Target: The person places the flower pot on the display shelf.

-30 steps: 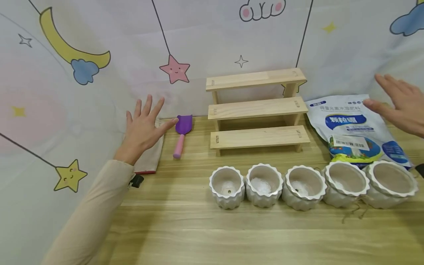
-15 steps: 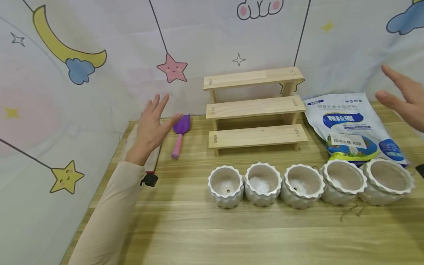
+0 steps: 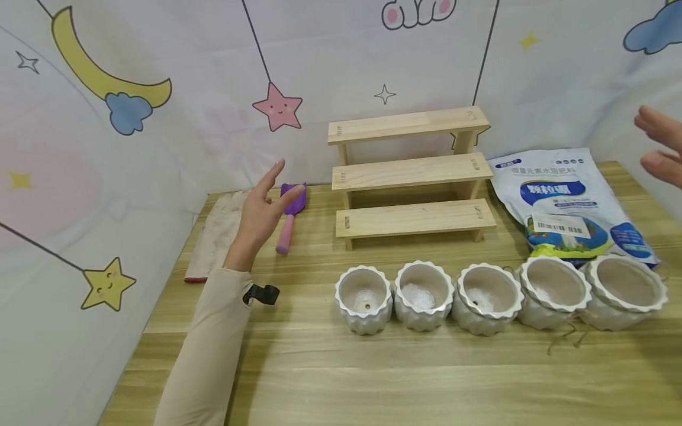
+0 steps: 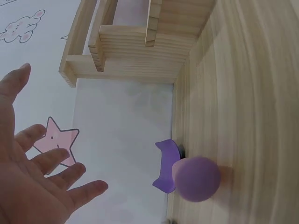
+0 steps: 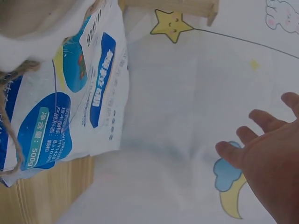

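Note:
In the head view my left hand (image 3: 259, 218) hovers beside a small shovel (image 3: 285, 233) with a purple blade and pink handle. Its fingers are extended and hold nothing, as the left wrist view also shows. At the right edge my right hand (image 3: 664, 148), partly cut off, hangs in the air beyond a white and blue fertilizer bag (image 3: 565, 195). The right wrist view shows that hand (image 5: 275, 158) with loose fingers and nothing in them. Several white scalloped flower pots (image 3: 364, 324) stand in a row in front of a three-step wooden shelf (image 3: 415, 219).
A beige cloth (image 3: 215, 234) with a red edge lies at the table's left side. Twine (image 3: 567, 338) trails from the pots at the right. Behind the wooden table (image 3: 383, 384) hangs a white printed curtain (image 3: 213, 47).
My left hand has moved right, from over the cloth toward the shovel, and turned more sideways. The right hand has drawn further out at the right edge.

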Available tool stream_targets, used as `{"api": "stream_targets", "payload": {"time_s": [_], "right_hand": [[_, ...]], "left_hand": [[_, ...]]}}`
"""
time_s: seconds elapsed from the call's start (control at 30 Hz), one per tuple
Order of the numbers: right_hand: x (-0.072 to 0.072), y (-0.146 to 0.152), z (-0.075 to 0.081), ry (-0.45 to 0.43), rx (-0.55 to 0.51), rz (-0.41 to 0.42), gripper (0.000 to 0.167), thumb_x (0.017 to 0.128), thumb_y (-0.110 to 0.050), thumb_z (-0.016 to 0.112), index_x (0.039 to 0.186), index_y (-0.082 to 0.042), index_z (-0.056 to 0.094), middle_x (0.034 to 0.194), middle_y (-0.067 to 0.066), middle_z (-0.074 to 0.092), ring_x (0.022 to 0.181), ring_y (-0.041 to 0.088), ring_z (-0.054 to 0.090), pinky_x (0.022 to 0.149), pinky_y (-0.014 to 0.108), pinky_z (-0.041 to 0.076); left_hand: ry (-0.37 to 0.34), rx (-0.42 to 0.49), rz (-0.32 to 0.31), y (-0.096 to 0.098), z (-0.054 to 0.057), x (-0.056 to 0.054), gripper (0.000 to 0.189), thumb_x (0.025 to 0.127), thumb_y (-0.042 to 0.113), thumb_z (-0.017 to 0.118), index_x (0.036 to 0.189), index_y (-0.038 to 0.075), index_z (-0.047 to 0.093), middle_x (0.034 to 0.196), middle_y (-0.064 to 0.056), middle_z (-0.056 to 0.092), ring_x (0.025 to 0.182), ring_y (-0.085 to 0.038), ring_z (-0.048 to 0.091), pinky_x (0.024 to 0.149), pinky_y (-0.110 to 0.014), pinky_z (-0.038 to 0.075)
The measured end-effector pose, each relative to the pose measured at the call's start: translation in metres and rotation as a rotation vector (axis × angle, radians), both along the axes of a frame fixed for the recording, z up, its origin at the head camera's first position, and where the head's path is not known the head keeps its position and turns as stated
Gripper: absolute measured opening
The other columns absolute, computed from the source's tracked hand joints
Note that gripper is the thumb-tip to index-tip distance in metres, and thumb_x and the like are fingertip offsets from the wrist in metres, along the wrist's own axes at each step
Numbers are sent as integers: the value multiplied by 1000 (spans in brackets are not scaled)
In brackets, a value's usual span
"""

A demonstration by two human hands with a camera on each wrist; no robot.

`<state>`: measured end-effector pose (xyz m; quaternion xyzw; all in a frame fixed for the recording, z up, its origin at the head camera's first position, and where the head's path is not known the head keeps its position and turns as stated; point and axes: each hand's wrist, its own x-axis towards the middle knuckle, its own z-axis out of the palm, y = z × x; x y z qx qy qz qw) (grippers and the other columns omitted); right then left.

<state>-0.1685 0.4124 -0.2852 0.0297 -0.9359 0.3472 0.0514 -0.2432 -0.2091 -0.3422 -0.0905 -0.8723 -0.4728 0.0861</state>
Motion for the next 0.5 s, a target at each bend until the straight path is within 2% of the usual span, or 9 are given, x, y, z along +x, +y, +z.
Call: {"api": "stream_targets", "payload": {"time_s": [0.13, 0.2, 0.3, 0.33, 0.37, 0.43, 0.5], "right_hand": [[-1, 19, -13, 20, 2, -7, 83, 111, -35, 53, 166, -47, -8, 175, -17, -10, 159, 20, -18, 110, 77, -18], [-2, 29, -24, 66, -13, -12, 82, 110, -32, 55, 168, -47, -2, 175, -19, -3, 160, 12, -12, 114, 72, -17], [-3, 43, -43, 130, -61, 1, 81, 110, -23, 57, 169, -45, 6, 175, -19, 7, 160, 6, -3, 123, 56, -12], [-2, 47, -49, 149, -76, 16, 82, 109, -19, 58, 169, -44, 9, 175, -17, 10, 160, 5, 0, 125, 46, -10], [-2, 50, -54, 154, -82, 25, 82, 109, -16, 58, 169, -44, 10, 174, -20, 11, 158, 1, 1, 124, 34, -8], [-1, 56, -62, 149, -90, 54, 85, 108, -10, 59, 170, -42, 10, 175, -19, 11, 158, 1, 1, 120, 18, -3], [2, 60, -68, 129, -91, 74, 89, 107, -8, 61, 170, -42, 8, 174, -20, 10, 158, -1, 0, 114, 8, -1]], "left_hand": [[-43, 103, -35, 5, -7, 1, 72, 103, 41, 71, 166, 28, 40, 171, 3, 34, 155, -30, 32, 123, -58, 28], [-64, 167, -59, 8, -12, 1, 70, 103, 37, 72, 165, 25, 41, 170, -1, 37, 154, -32, 34, 123, -56, 30], [-87, 254, -95, 14, -19, 2, 67, 104, 29, 72, 164, 18, 43, 165, -7, 44, 151, -35, 40, 121, -51, 35], [-91, 275, -106, 15, -22, 1, 66, 104, 27, 72, 163, 16, 44, 164, -9, 46, 150, -35, 42, 120, -49, 38], [-97, 295, -111, 17, -23, 2, 65, 104, 25, 72, 163, 16, 45, 162, -10, 47, 149, -36, 43, 119, -47, 39], [-109, 332, -121, 21, -27, 3, 64, 104, 23, 73, 161, 14, 47, 160, -11, 49, 147, -35, 46, 119, -45, 40], [-123, 349, -123, 24, -30, 3, 63, 103, 22, 74, 160, 13, 49, 161, -10, 49, 147, -35, 46, 119, -45, 40]]}}
